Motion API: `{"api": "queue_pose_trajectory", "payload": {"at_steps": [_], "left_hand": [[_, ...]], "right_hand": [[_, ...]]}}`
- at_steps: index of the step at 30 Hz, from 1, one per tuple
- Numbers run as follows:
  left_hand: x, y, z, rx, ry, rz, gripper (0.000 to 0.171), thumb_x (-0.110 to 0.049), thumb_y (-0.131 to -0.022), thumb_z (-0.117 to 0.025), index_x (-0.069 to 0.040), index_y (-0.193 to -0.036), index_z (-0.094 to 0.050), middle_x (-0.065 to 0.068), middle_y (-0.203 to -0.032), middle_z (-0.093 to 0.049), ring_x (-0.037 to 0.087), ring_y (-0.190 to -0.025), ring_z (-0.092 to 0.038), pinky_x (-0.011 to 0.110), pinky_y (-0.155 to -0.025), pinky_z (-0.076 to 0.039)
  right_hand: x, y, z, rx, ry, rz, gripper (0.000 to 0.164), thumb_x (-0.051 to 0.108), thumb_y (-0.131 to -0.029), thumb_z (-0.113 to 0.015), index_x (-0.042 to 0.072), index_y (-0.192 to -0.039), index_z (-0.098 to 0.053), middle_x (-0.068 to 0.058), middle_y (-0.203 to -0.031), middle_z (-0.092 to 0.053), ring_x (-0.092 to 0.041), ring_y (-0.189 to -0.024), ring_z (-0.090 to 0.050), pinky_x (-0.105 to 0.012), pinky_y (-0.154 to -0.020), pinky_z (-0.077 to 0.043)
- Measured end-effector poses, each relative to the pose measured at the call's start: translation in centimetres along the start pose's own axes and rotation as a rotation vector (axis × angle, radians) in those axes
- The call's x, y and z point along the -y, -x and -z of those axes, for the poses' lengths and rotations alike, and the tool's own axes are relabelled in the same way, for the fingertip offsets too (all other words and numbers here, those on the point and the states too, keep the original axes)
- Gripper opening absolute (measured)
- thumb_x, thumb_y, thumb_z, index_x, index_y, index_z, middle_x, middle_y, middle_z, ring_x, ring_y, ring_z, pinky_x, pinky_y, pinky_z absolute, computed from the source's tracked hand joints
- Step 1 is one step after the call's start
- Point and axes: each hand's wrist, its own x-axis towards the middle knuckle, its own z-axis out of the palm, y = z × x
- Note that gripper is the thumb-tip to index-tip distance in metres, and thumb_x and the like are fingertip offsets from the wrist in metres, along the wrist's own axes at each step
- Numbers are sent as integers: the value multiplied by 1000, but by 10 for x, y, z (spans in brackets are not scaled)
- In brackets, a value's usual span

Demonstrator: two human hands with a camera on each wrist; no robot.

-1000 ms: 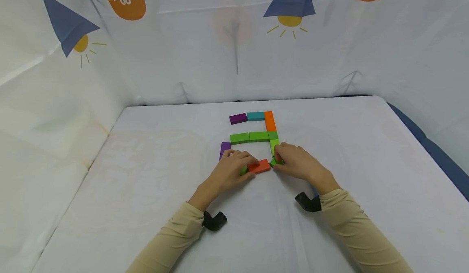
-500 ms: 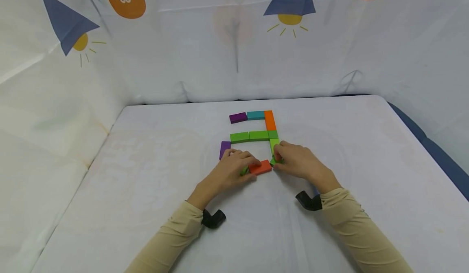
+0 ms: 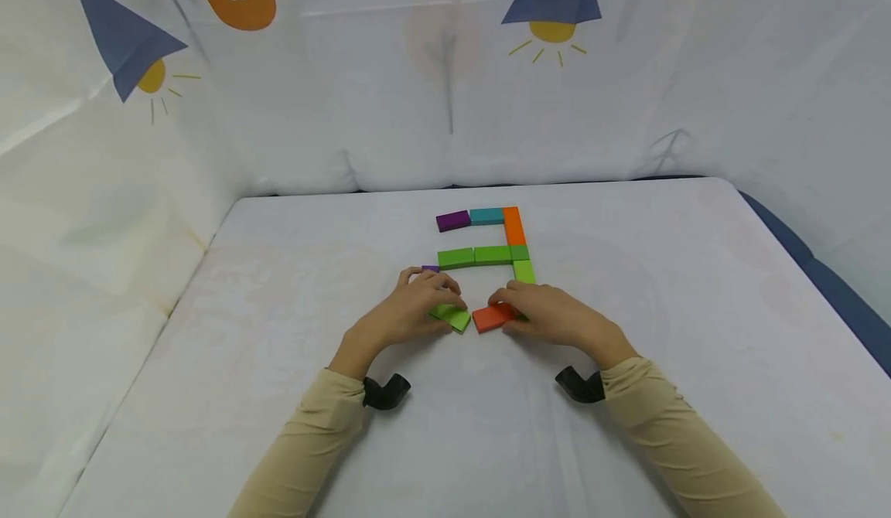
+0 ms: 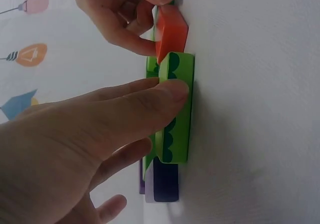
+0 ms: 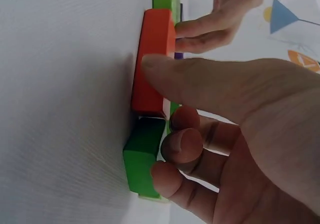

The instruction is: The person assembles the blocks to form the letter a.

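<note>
With thumb in front and fingers behind, my left hand (image 3: 400,313) pinches a light green block (image 3: 455,318); the left wrist view shows dark green scallops along one of its edges. My right hand (image 3: 557,315) grips the right end of a red block (image 3: 491,318), its thumb on the near face. A narrow gap separates these two blocks in the head view. Beside the red block's right end, a dark green block (image 5: 142,171) lies near my curled right fingers. A purple block (image 3: 430,268) is mostly hidden behind my left hand.
Beyond the hands, green blocks (image 3: 493,255) form a middle row. A dark purple block (image 3: 453,221) and a teal block (image 3: 486,216) form the far row, joined by an orange block (image 3: 514,226). A lime block (image 3: 524,271) continues the right side. Fabric walls surround the white table (image 3: 313,270).
My left hand has moved left, from the red block onto the light green block. My right hand has left the green corner block and now grips the red block.
</note>
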Motion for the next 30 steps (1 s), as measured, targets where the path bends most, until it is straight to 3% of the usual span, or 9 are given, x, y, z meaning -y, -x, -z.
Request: {"api": "queue_pose_trajectory", "payload": {"at_steps": [6,15,21,25,30], "left_hand": [[1,-3,-2,-3,-14,25,28,-26,-82,-74,-26,-109,-69,-1,-118,-59,22,-117,-50,55,-107,-24],[2,-3,-6,2,20,36,29,-26,-84,-72,-24,-113,-67,-1,-120,-58,21,-115,-51,52,-103,-34],[3,-2,-4,-16,37,41,34,-29,-84,-71,-23,-117,-65,-1,-122,-57,20,-117,-50,52,-102,-34],[7,1,3,-72,75,111,38,-32,-86,-68,-20,-121,-62,2,-124,-56,22,-118,-50,49,-100,-36],[14,8,12,-102,69,269,41,-33,-90,-63,-17,-128,-58,8,-121,-54,24,-108,-52,44,-93,-44]], "right_hand": [[-2,0,-1,-3,11,15,27,19,-88,-66,14,-114,-61,4,-91,-57,-9,-75,-52,-27,-72,-47],[-3,0,-2,-6,16,34,29,19,-87,-67,14,-115,-61,4,-91,-56,-9,-75,-50,-25,-71,-45],[-4,-1,0,18,-6,-1,35,23,-87,-68,15,-119,-58,5,-84,-53,-9,-73,-48,-24,-67,-43],[-11,2,8,15,-63,-64,29,24,-88,-66,15,-113,-56,4,-76,-52,-10,-67,-47,-24,-61,-41],[-23,13,22,4,-99,-154,13,22,-89,-65,14,-93,-56,2,-67,-46,-11,-60,-43,-25,-55,-34]]}}
